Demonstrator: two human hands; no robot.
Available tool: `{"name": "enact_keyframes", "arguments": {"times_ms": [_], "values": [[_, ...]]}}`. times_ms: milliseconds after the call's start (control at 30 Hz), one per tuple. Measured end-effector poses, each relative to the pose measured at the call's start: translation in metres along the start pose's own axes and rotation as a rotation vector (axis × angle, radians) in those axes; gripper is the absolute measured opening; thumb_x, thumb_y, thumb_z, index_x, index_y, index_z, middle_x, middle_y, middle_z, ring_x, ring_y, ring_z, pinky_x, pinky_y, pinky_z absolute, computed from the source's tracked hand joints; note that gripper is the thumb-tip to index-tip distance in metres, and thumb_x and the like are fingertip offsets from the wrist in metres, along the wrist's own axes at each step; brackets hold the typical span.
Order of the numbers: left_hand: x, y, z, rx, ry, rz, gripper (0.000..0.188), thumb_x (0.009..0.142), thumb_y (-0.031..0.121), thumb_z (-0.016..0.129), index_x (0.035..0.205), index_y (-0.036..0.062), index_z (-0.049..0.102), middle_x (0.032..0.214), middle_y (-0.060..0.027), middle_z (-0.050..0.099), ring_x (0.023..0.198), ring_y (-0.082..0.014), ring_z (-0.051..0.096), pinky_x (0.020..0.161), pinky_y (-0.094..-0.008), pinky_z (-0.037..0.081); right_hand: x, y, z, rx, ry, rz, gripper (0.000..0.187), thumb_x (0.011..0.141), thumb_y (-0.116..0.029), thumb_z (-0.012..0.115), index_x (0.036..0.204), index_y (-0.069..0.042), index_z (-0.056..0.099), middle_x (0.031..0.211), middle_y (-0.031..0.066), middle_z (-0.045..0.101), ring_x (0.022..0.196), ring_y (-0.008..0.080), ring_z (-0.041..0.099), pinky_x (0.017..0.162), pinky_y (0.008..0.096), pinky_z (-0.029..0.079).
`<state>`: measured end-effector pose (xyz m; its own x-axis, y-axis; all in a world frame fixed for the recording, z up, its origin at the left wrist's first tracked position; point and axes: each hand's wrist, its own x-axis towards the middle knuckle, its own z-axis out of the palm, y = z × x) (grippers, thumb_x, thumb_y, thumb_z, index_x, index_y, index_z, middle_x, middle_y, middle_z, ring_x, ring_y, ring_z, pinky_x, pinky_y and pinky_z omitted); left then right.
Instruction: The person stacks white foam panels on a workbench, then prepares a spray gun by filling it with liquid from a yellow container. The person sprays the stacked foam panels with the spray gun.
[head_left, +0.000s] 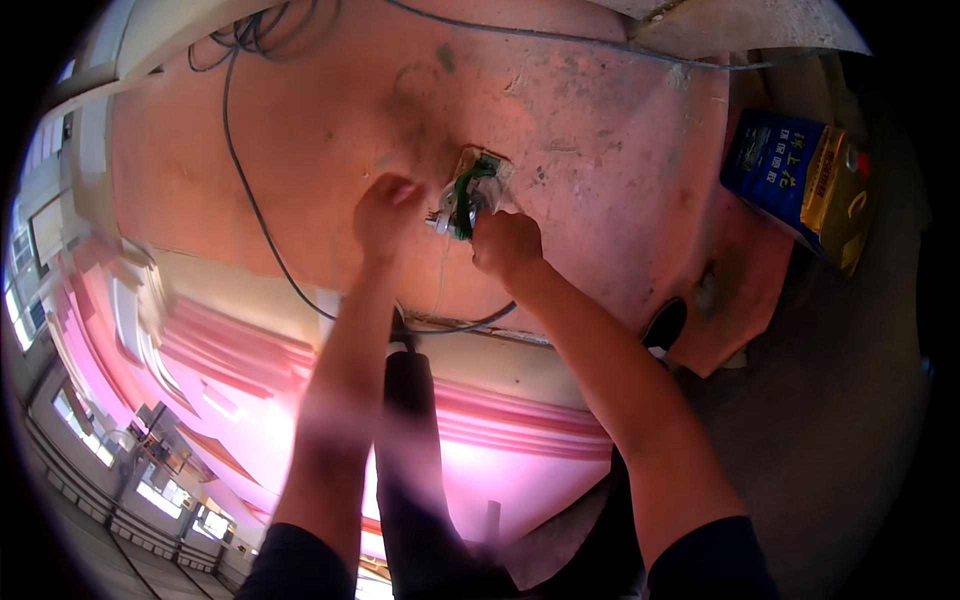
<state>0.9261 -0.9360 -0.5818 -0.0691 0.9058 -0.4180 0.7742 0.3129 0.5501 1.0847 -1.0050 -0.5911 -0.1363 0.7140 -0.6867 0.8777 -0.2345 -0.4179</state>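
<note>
Near the middle of the head view, my right hand (pixel 507 243) is closed around the near end of a small silver-grey metal tool with a green strap-like part (pixel 465 200); its exact kind is unclear. Part of the tool is hidden behind my fingers. Beneath its far end lies a small flat piece with a pale rim (pixel 496 158). To the left of the tool, apart from it, my left hand (pixel 385 220) is raised with its fingers curled in. That hand is slightly blurred, and anything inside it is hidden.
The worn reddish surface (pixel 300 150) has dark stains. A black cable (pixel 240 165) loops across it, with a coil at the far left. A blue and gold can (pixel 795 180) stands at right. Near my legs are stacked pink sheets (pixel 520 410) and my dark shoe (pixel 667 322).
</note>
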Motion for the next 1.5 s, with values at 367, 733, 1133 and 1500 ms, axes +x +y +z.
{"name": "enact_keyframes", "arguments": {"times_ms": [367, 733, 1133, 1500], "values": [[0.059, 0.023, 0.059, 0.215, -0.77, -0.436, 0.025, 0.077, 0.02, 0.081, 0.074, 0.0005, 0.066, 0.063, -0.008, 0.059, 0.054, -0.0176, 0.056, 0.049, -0.0363, 0.043, -0.001, 0.005, 0.014, 0.03, 0.036, -0.057, 0.013, 0.08, -0.014, 0.064, 0.088, -0.006, 0.07, 0.089, 0.0136, 0.072, 0.084, 0.0299, 0.071, 0.071, 0.0416, 0.056], [0.059, 0.031, 0.06, 0.217, -0.52, -0.251, 0.028, 0.08, 0.022, 0.078, 0.086, -0.0029, 0.068, 0.072, -0.0122, 0.064, 0.056, -0.0204, 0.059, 0.046, -0.0388, 0.046, -0.002, -0.002, 0.003, -0.005, -0.018, -0.087, 0.016, 0.085, -0.013, 0.061, 0.093, -0.009, 0.075, 0.095, 0.0109, 0.072, 0.09, 0.0277, 0.072, 0.07, 0.0408, 0.056], [0.067, 0.034, 0.073, 0.656, -0.69, -0.092, 0.028, 0.079, 0.022, 0.079, 0.091, -0.0016, 0.071, 0.084, -0.0177, 0.066, 0.068, -0.0248, 0.063, 0.052, -0.0434, 0.048, -0.007, 0.0, 0.012, -0.006, 0.059, -0.107, 0.011, 0.079, -0.011, 0.065, 0.086, -0.005, 0.072, 0.088, 0.0132, 0.072, 0.083, 0.0295, 0.071, 0.069, 0.0417, 0.056], [0.064, 0.05, 0.057, 0.195, -0.727, -0.579, 0.031, 0.083, 0.017, 0.079, 0.068, -0.0006, 0.058, 0.05, -0.0075, 0.044, 0.041, -0.0176, 0.036, 0.04, -0.0394, 0.026, -0.001, 0.004, 0.015, 0.002, 0.047, -0.14, 0.012, 0.079, -0.012, 0.065, 0.085, -0.009, 0.075, 0.087, 0.0111, 0.073, 0.083, 0.0287, 0.072, 0.068, 0.0411, 0.056]]}}
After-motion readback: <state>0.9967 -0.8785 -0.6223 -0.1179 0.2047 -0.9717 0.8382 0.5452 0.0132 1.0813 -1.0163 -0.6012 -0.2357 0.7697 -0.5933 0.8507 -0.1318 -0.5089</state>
